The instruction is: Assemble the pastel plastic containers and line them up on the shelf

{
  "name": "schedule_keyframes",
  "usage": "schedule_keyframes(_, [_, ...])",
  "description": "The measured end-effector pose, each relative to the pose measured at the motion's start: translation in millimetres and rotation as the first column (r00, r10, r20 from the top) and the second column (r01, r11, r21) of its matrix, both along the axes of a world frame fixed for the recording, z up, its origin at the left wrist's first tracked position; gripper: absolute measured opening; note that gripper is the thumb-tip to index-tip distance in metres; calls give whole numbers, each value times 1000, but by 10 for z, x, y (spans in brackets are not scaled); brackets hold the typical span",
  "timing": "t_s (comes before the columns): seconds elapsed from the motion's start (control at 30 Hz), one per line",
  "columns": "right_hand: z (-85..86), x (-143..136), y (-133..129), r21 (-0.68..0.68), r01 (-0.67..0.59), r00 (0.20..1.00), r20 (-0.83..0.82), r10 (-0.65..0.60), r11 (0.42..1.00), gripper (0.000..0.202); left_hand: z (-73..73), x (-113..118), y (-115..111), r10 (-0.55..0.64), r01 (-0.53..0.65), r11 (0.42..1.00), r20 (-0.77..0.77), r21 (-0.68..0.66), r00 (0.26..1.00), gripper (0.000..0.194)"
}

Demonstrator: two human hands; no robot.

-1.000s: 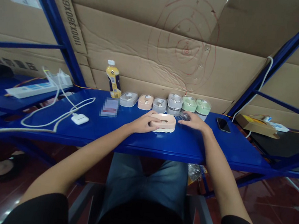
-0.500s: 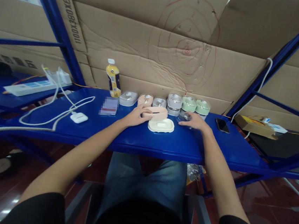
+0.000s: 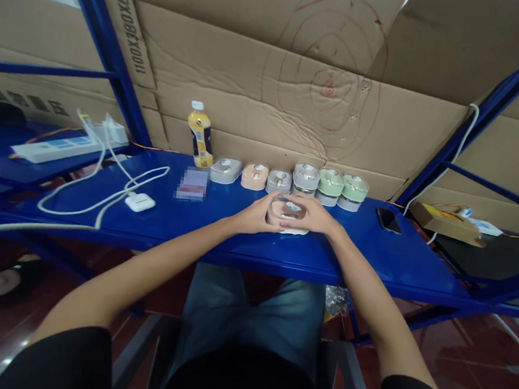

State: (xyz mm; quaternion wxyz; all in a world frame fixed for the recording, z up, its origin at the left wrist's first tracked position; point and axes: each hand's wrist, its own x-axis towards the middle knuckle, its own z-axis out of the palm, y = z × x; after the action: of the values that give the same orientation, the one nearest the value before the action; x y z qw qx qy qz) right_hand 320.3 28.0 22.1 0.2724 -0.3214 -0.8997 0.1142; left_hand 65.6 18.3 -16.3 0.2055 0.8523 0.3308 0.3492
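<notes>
**Right hand (image 3: 316, 215) and left hand (image 3: 256, 215) now close together, clear cover (image 3: 294, 206) brought to pink shell (image 3: 280, 212)**

Blue table (image 3: 218, 239): its front edge runs near the shell, a narrow open strip between. Row of boxes (image 3: 279, 183): stands just behind the hands, limiting room there. Hands: both partly curled, the left gripping the shell, the right the cover. Shell: back above the cream base (image 3: 298, 230), contact unclear. Phone (image 3: 388, 220) and white case (image 3: 140, 202): bound the open surface right and left.

Blue table (image 3: 395, 256): 1 bottle (image 3: 201, 137), boxes (image 3: 306, 177), white case (image 3: 140, 202), phone (image 3: 388, 220).
</notes>
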Motion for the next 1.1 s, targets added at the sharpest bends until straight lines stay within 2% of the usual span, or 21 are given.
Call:
schedule_keyframes(0.3, [2, -5, -20, 15, 20, 997, 78, -21, 1000, 83, -123, 41, 75, 23, -23, 1000, -45, -7, 999, 127])
schedule_keyframes(0.47, [-50, -44, -51, 7, 7, 997, 76, -7, 1000, 86, -139, 35, 78, 30, -30, 1000, -59, 3, 998, 124])
schedule_keyframes(0.57, [-41, -11, -49, 43, 19, 999, -32, -17, 999, 81, -79, -2, 65, 49, -47, 997, -28, 55, 998, 110])
schedule_keyframes(0.63, [2, 56, -24, 96, 114, 976, -196, -93, 989, 68, 11, -36, 81, 122, -126, 986, 39, 107, 992, 100])
schedule_keyframes(0.7, [57, 144, 20, 132, 272, 898, -391, -202, 953, 63, 136, -57, 142, 276, -294, 946, 134, 135, 952, 92])
schedule_keyframes(0.73, [80, 187, 45, 137, 350, 843, -478, -248, 927, 64, 207, -55, 193, 377, -400, 908, 178, 123, 909, 91])
schedule_keyframes(0.83, [109, 274, 115, 121, 491, 710, -630, -315, 863, 67, 420, 27, 404, 651, -664, 747, 192, 8, 734, 93])
schedule_keyframes(0.9, [92, 289, 147, 113, 526, 684, -645, -340, 843, 68, 532, 152, 555, 745, -746, 664, 122, -41, 656, 90])
schedule_keyframes(0.97, [61, 281, 168, 112, 539, 691, -625, -363, 835, 68, 605, 316, 673, 795, -794, 607, 48, -42, 605, 84])
schedule_keyframes(1.1, [18, 261, 193, 115, 545, 720, -571, -394, 830, 65, 646, 661, 776, 826, -827, 562, -54, 9, 561, 83])
